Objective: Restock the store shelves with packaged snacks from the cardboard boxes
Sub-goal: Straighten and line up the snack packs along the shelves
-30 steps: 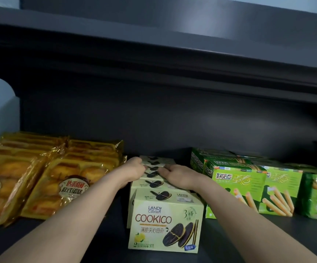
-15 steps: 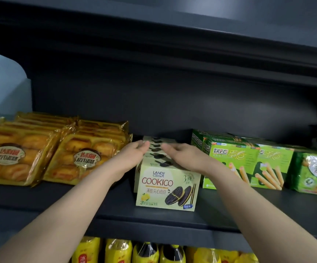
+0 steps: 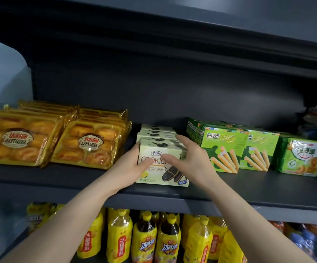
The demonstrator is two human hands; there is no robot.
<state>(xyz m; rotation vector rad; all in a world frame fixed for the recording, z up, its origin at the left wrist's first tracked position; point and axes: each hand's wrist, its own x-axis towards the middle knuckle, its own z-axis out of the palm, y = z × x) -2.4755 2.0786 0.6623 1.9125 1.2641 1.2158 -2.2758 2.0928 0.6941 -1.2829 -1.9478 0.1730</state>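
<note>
You have open room above the goods, up to the upper shelf. On the shelf, a narrow gap separates the cake packs from the cookie boxes; your left hand fills its front. On the right, the green boxes stand just beside the cookie boxes, with only a slim gap between. A bare strip runs along the shelf front.

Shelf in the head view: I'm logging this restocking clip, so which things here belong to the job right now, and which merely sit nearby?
In the job:
- front Cookico box, with its row behind
- left hand, on the box's left side
- right hand, on its top and front
- shelf

Merely nearby:
- yellow cake packs
- green egg-roll boxes
- green biscuit pack
- bottled drinks below
</note>
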